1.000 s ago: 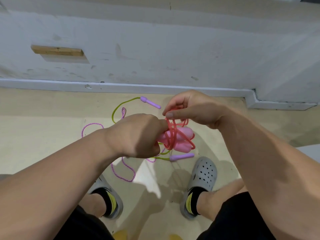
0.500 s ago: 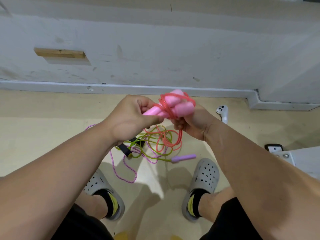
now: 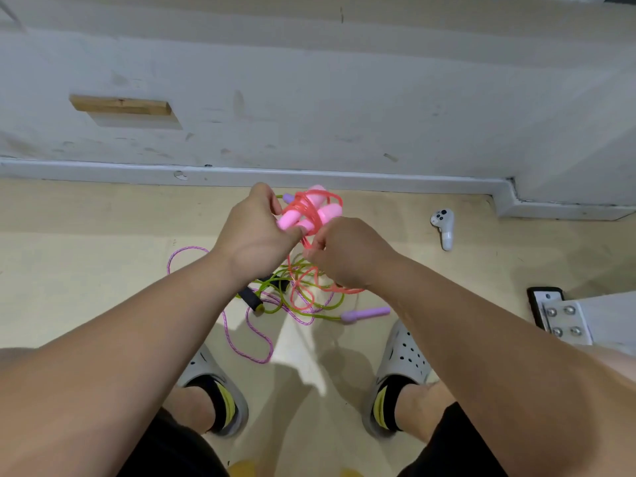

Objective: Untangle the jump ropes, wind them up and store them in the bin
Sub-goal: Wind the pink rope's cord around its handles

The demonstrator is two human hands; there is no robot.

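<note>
Hands hold the pink jump rope [image 3: 311, 211] up over the floor [image 3: 103, 270]; left hand [image 3: 256, 232] grips its handles; right hand [image 3: 339, 253] pinches its cord; green rope [image 3: 303, 309] and purple rope [image 3: 241, 335] lie tangled below.

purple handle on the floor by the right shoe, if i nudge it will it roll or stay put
The purple handle looks round and slim, so it would probably roll a little. Its green cord runs into the tangle, which would likely stop it. It looks like light plastic, easy to lift.
</note>
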